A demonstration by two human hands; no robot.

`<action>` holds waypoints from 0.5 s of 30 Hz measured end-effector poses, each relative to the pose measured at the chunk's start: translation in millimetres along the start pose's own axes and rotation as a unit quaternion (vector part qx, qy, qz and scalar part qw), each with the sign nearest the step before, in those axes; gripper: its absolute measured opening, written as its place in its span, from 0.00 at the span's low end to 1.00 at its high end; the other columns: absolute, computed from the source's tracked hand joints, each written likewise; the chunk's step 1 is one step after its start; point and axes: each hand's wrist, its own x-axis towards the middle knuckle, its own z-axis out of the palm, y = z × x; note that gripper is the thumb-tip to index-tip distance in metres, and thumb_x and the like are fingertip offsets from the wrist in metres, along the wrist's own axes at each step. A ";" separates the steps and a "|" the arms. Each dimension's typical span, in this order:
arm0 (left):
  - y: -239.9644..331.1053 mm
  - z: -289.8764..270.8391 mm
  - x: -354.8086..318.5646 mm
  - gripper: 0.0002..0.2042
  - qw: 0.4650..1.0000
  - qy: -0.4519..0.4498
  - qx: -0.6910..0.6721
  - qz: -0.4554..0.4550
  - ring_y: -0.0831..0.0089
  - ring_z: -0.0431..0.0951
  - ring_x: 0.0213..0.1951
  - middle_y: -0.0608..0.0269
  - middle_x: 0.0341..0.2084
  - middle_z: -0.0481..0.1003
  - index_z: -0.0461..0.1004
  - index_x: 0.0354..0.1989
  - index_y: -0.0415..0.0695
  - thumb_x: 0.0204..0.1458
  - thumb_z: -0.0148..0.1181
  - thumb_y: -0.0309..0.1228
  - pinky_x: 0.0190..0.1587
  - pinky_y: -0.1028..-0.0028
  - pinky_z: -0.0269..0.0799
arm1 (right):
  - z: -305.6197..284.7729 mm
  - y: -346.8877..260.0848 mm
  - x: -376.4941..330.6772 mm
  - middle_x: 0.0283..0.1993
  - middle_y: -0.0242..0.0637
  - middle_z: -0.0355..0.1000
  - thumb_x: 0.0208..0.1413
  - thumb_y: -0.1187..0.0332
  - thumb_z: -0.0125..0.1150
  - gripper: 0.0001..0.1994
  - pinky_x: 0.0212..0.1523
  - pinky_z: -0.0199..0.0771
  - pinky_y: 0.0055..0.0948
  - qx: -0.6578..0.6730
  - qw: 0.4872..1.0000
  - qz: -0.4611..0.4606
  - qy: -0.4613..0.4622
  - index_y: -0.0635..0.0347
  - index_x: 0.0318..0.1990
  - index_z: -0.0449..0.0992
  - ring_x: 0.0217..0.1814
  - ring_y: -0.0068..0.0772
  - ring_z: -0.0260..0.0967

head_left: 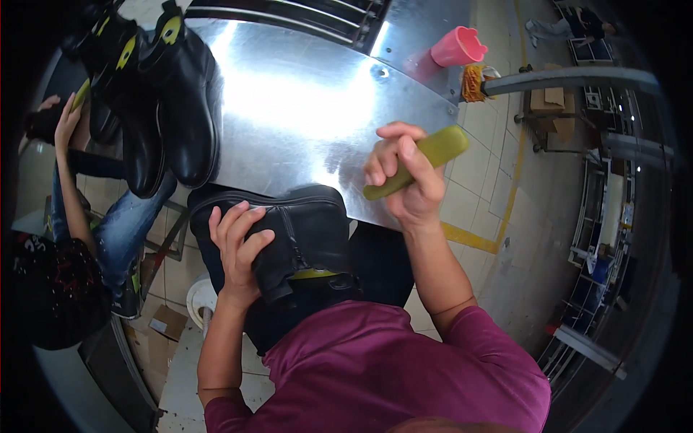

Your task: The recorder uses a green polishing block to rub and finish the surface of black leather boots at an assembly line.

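A black ankle boot (317,224) lies on its side across my lap, its sole edge toward the table and its yellow-lined opening toward my body. A zip runs along its upper side. My left hand (242,242) is curved over the boot and grips it, thumb and fingers on the dark upper. Raised to the right of the boot, clear of it, my right hand (408,169) has its fingers wrapped round an olive-green oblong bar (446,146) with rounded ends. The bar's exact kind cannot be told.
Black boots (184,108) with yellow-green lining stand at the left of the shiny metal table (289,137). A pink cup (456,47) sits at its far right, near a curved pipe (570,79). A co-worker's hand (68,123) holds a similar green piece at the left. Cardboard boxes (552,101) lie beyond.
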 end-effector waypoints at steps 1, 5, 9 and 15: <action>6.3 0.4 7.9 0.23 1.000 -0.011 -0.004 -0.002 0.51 0.70 0.63 0.55 0.58 0.73 0.67 0.55 0.54 0.52 0.67 0.40 0.72 0.43 0.44 | -7.5 -10.8 -4.4 0.19 0.31 0.62 0.65 0.66 0.58 0.19 0.26 0.69 0.29 -0.040 0.999 -0.025 0.008 0.70 0.58 0.70 0.19 0.28 0.64; 33.6 6.2 51.9 0.21 0.992 -0.047 -0.040 0.108 0.52 0.70 0.63 0.59 0.57 0.74 0.73 0.50 0.56 0.47 0.71 0.38 0.73 0.44 0.43 | -23.7 -59.1 -20.1 0.18 0.33 0.64 0.62 0.69 0.59 0.27 0.23 0.71 0.30 -0.042 0.999 -0.006 -0.031 0.72 0.67 0.63 0.17 0.30 0.66; 54.3 24.1 96.9 0.16 0.976 -0.158 -0.019 0.150 0.60 0.66 0.69 0.63 0.60 0.74 0.79 0.47 0.55 0.49 0.64 0.24 0.76 0.46 0.43 | -35.2 -67.6 -28.9 0.15 0.31 0.61 0.64 0.68 0.56 0.33 0.18 0.68 0.24 -0.089 0.995 0.034 -0.032 0.69 0.73 0.53 0.12 0.26 0.62; 40.2 44.3 89.8 0.20 0.975 -0.182 -0.059 0.110 0.57 0.61 0.73 0.65 0.65 0.71 0.78 0.49 0.51 0.46 0.64 0.19 0.77 0.46 0.41 | -38.3 -52.6 -19.5 0.15 0.24 0.59 0.62 0.68 0.63 0.28 0.16 0.58 0.21 -0.068 0.996 0.059 0.028 0.69 0.67 0.64 0.12 0.17 0.56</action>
